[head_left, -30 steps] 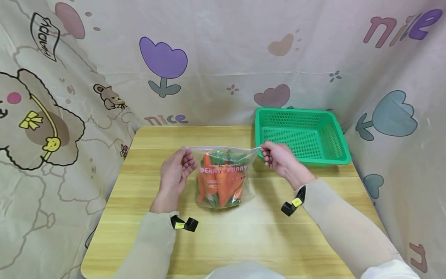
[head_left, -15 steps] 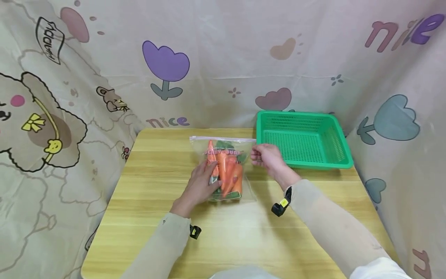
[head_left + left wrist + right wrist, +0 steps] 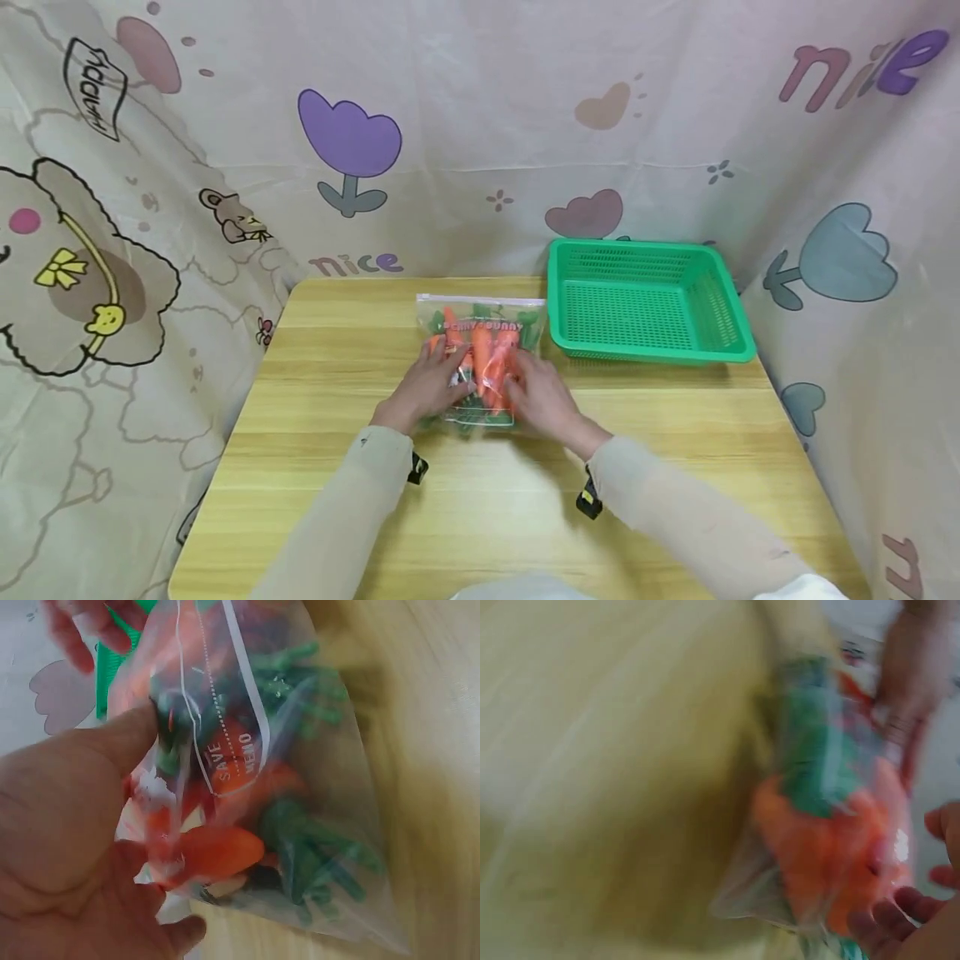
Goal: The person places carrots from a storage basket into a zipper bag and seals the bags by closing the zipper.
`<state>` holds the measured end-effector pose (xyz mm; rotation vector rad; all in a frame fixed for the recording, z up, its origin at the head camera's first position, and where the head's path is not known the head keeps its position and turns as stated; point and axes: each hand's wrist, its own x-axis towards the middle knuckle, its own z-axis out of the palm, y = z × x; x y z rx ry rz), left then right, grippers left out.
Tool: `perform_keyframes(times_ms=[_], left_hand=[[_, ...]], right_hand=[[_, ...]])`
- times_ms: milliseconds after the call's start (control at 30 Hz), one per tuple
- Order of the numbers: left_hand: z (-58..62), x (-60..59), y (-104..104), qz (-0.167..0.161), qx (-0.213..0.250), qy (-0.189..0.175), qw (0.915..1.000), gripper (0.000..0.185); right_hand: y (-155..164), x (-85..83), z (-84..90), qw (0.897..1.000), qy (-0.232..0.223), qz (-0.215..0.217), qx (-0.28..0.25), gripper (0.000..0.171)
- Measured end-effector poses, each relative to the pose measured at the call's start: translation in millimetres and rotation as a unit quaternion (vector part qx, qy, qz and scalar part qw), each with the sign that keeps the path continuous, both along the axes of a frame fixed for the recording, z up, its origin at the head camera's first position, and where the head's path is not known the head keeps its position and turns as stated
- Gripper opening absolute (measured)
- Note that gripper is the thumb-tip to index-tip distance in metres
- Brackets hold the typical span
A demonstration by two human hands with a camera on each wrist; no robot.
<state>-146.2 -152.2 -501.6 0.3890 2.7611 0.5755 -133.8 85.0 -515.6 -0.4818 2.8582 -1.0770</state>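
Note:
A clear zip bag [image 3: 528, 312] with a pink printed label lies on the table, its zip strip along the far edge. Inside it are several orange carrots [image 3: 482, 354] with green tops. My left hand [image 3: 427, 383] rests on the bag's left side with fingers spread. In the left wrist view, that hand's thumb touches the plastic. Over the bag's right side lies my right hand [image 3: 547, 400], fingers loosely bent against it. The right wrist view is blurred, with the right hand [image 3: 922, 930] at the bag's edge.
A green perforated basket [image 3: 651, 350] stands at the back right of the wooden table [image 3: 315, 467], just beyond the bag's right edge. Printed curtains [image 3: 465, 125] hang behind the table and along both sides.
The bag went from being held by its top corners to lying flat on the table. My left hand moved onto it first; my right hand then left the zip corner for the bag's right side.

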Motion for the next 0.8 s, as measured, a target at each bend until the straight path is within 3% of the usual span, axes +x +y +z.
perform_keyframes(times_ms=[133, 233, 367, 633, 800], left_hand=[[-3.3, 13.3, 3, 0.009, -0.013, 0.057, 0.9983, 0.075], [-6.0, 27.1, 9, 0.014, -0.023, 0.079, 0.9965, 0.072], [-11.9, 35.7, 16, 0.011, -0.043, 0.071, 0.9965, 0.070], [-14.6, 19.0, 16, 0.013, -0.050, 0.059, 0.9969, 0.068], [-12.5, 15.9, 16, 0.018, -0.044, 0.056, 0.9973, 0.069]], right_hand=[[-3, 14.7, -16.6, 0.989, 0.061, 0.083, 0.104, 0.063], [-1, 18.9, -24.5, 0.979, 0.086, 0.088, 0.162, 0.065], [3, 14.0, -29.9, 0.973, 0.095, 0.077, 0.197, 0.063], [2, -3.8, -31.5, 0.972, 0.089, 0.074, 0.205, 0.063], [4, -8.1, -29.7, 0.971, 0.092, 0.080, 0.204, 0.063]])
